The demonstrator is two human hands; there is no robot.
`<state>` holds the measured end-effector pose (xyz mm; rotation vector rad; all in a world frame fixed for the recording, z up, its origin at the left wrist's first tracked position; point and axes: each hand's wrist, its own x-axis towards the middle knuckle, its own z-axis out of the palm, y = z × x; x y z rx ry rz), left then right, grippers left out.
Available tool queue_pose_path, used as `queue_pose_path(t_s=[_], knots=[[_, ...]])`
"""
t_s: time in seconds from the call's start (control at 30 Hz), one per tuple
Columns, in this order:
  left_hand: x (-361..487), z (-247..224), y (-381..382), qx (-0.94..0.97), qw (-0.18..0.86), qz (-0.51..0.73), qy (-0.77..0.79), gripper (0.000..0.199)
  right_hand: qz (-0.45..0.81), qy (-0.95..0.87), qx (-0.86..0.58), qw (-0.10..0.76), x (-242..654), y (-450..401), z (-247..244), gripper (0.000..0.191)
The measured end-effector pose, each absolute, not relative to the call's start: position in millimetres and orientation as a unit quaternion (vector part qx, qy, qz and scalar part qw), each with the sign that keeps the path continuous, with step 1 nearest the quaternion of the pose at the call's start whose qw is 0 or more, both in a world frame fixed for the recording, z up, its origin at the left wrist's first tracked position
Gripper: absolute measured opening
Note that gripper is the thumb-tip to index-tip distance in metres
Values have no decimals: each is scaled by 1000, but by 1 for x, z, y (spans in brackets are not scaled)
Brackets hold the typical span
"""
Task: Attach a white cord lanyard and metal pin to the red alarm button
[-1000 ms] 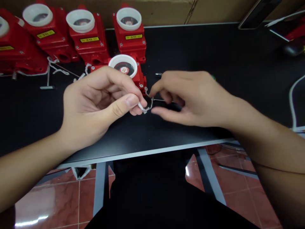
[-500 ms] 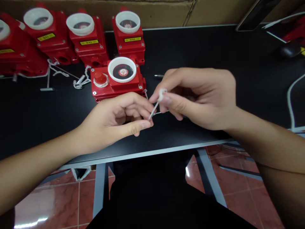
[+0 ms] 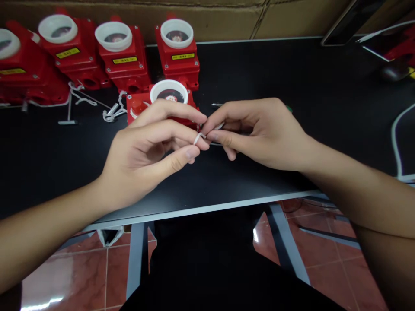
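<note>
A short white cord (image 3: 199, 137) bends between my two hands above the black table. The thumb and fingers of my left hand (image 3: 152, 147) close on its left end, with the index finger lifted and stretched toward the other hand. My right hand (image 3: 253, 129) pinches the cord between thumb and index finger. Below the fingertips a thin metal rod (image 3: 216, 144) shows in part. Just behind my left hand lies a red box with a white ring and red knob (image 3: 139, 107), partly covered by the fingers.
Several red boxes, one of them this red box (image 3: 123, 65), stand along the back left. Beside them lie white cords with a metal T-shaped rod (image 3: 68, 122). A dark flat device (image 3: 352, 21) leans at the back right, near a white cable (image 3: 394, 138).
My hands have come closer together. The left index finger has risen, and the cord, straight and slanting before, now bends between the fingertips. The view has shifted slightly.
</note>
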<state>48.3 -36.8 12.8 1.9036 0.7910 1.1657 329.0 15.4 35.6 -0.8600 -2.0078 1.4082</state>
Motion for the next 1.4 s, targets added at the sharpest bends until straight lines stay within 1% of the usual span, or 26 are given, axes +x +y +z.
queue_pose_path(t_s=[0.07, 0.13, 0.23, 0.33, 0.43, 0.5, 0.6, 0.7, 0.73, 0.77, 0.9, 0.97, 1.03, 1.13, 1.2, 1.3, 1.4], knots=[[50, 12, -37, 722, 402, 484, 288, 15, 505, -768, -295, 261, 330, 16, 34, 11], [53, 13, -39, 691, 429, 487, 318, 17, 476, -789, -292, 256, 332, 19, 33, 13], [55, 16, -41, 664, 446, 480, 359, 12, 409, -821, -306, 254, 334, 22, 30, 12], [55, 18, -41, 659, 455, 480, 359, 13, 356, -836, -303, 289, 335, 24, 27, 14], [53, 18, -40, 661, 466, 471, 353, 16, 383, -804, -260, 373, 333, 21, 23, 18], [52, 16, -39, 667, 471, 464, 344, 17, 407, -790, -209, 408, 331, 18, 20, 26], [51, 13, -39, 682, 472, 454, 325, 16, 391, -809, -162, 408, 330, 16, 17, 28], [51, 12, -37, 704, 464, 432, 322, 12, 369, -819, -160, 410, 330, 17, 15, 16], [51, 12, -37, 708, 464, 422, 325, 10, 370, -817, -167, 410, 331, 17, 16, 15], [51, 13, -36, 708, 465, 415, 331, 8, 373, -815, -174, 407, 331, 17, 16, 18], [51, 16, -36, 699, 472, 404, 354, 6, 379, -812, -180, 405, 332, 16, 20, 39], [51, 16, -36, 688, 484, 403, 360, 5, 393, -807, -181, 401, 332, 15, 20, 43], [51, 15, -36, 675, 502, 405, 359, 6, 418, -793, -186, 401, 331, 14, 21, 40], [53, 13, -37, 664, 511, 404, 369, 4, 478, -762, -183, 396, 330, 13, 21, 28], [53, 13, -38, 658, 514, 403, 376, 4, 504, -745, -184, 397, 330, 12, 23, 26], [53, 14, -38, 642, 532, 406, 375, 9, 481, -749, -208, 405, 329, 10, 27, 21], [52, 15, -37, 641, 535, 403, 374, 10, 414, -783, -231, 404, 331, 8, 31, 12]])
